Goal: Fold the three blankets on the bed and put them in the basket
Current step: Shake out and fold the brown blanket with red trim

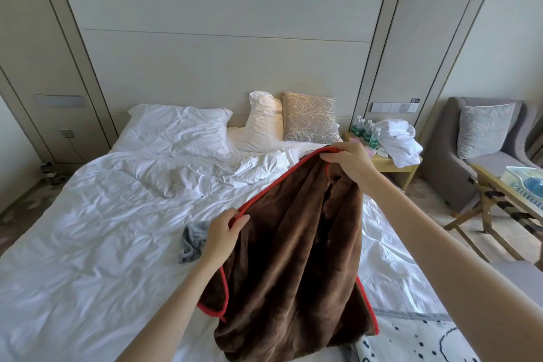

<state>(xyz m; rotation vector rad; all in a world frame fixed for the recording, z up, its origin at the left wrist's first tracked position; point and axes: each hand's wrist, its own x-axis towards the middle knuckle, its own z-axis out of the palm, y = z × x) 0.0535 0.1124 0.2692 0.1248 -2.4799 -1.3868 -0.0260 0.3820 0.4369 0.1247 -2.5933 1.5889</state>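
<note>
At the near edge of the bed [88,258] a spotted pale blanket [411,341] lies flat. Over it the brown blanket [293,258] hangs in loose folds, its red trim pinched by the left hand [223,232] low and the right hand [349,164] higher, farther out. It looks like the opening fold, so the hands likely need to find matching corners and pull the edge taut, while the crumpled grey blanket [192,244] beyond waits.

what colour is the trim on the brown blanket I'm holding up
Red. The trim edges the brown blanket, seen best in the head view.
</note>
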